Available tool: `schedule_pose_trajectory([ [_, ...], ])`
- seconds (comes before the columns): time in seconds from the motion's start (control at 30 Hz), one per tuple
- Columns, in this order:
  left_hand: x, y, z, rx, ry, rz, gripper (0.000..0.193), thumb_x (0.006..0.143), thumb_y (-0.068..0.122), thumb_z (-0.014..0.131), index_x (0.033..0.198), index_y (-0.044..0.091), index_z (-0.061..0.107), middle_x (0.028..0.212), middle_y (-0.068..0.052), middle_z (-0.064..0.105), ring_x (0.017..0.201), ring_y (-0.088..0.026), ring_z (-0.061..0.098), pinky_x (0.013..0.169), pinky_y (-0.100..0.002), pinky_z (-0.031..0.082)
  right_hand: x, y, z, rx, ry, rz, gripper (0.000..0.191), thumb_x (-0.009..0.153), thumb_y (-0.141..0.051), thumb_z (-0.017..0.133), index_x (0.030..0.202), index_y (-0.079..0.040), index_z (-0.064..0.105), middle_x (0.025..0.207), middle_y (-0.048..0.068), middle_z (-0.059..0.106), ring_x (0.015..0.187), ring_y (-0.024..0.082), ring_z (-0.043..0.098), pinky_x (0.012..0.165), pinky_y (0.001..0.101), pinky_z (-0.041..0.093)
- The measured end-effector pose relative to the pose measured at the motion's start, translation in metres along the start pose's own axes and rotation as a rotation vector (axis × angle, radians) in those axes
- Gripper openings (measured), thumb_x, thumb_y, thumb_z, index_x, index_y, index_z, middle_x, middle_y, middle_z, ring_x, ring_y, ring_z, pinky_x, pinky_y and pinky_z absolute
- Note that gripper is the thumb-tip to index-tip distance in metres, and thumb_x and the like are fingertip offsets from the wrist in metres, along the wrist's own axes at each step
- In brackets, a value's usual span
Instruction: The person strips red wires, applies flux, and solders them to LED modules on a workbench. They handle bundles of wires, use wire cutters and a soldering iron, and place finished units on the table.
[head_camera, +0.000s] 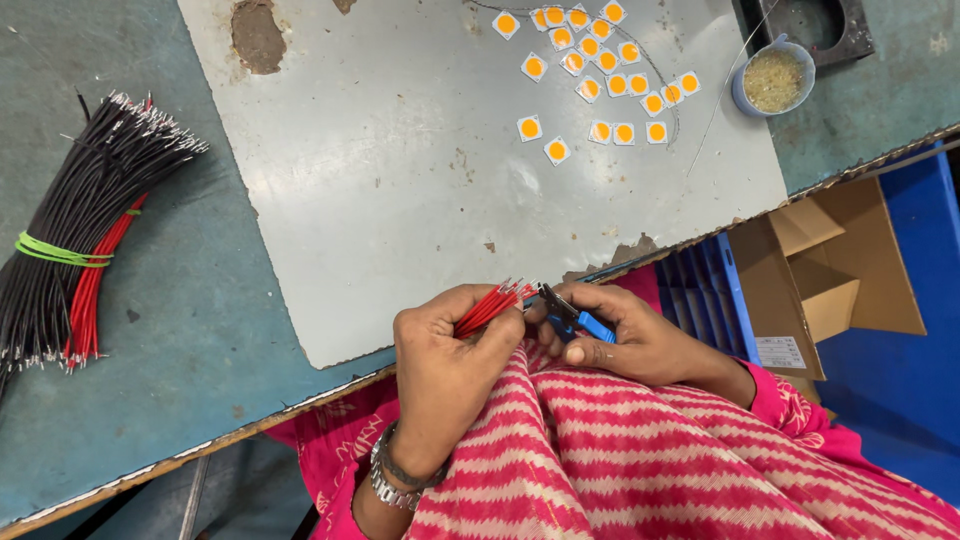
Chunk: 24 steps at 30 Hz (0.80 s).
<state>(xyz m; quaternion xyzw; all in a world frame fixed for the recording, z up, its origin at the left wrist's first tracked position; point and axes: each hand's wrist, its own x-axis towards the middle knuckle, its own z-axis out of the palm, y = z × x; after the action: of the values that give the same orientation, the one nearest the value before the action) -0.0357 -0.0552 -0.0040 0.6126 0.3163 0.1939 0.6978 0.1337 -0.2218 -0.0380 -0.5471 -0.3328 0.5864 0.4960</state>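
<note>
My left hand (447, 352) grips a small bunch of short red wires (492, 305), their stripped ends pointing up and right. My right hand (628, 335) holds a blue-handled cutter (572, 317) whose dark jaws meet the wire tips. Both hands hover over my lap, just below the table's front edge. A metal bracelet sits on my left wrist.
A grey metal sheet (400, 170) lies on the green table (180, 330). Several square white chips with orange centres (590, 70) lie at its far side. A tied bundle of black and red wires (75, 235) rests at left. A blue cup (772, 78) stands far right; a cardboard box (830, 270) sits below.
</note>
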Motion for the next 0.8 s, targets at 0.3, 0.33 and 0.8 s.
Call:
schedule_pose_trajectory([
  [0.3,0.0001,0.0,0.0004,0.052,0.021,-0.004,0.013,0.082,0.005,0.071,0.087,-0.004,0.077,0.064,0.001,0.068,0.062,-0.001,0.056,0.055,-0.022,0.048,-0.0013,0.0009,-0.0004,-0.058,-0.006,-0.028,0.048,0.095,-0.026,0.075,0.134,0.0,0.06,0.106,0.005,0.066,0.101,0.013,0.064,0.094,0.0316,0.054],
  [0.33,0.0002,0.0002,0.0005,0.054,0.022,0.0,0.013,0.081,0.005,0.07,0.088,-0.004,0.077,0.064,0.001,0.068,0.062,-0.001,0.056,0.055,-0.022,0.049,-0.0013,0.0008,-0.0005,-0.072,-0.005,-0.029,0.048,0.095,-0.025,0.075,0.134,0.0,0.06,0.105,0.005,0.066,0.101,0.013,0.064,0.093,0.0314,0.053],
  [0.8,-0.0013,0.0033,-0.0015,0.075,-0.012,0.062,0.01,0.084,0.005,0.071,0.089,-0.003,0.076,0.062,0.003,0.06,0.06,0.0,0.047,0.05,-0.022,0.04,-0.0016,0.0017,-0.0004,-0.227,0.05,-0.053,0.039,0.093,-0.025,0.077,0.124,-0.003,0.068,0.095,0.004,0.064,0.089,0.012,0.059,0.082,0.0285,0.049],
])
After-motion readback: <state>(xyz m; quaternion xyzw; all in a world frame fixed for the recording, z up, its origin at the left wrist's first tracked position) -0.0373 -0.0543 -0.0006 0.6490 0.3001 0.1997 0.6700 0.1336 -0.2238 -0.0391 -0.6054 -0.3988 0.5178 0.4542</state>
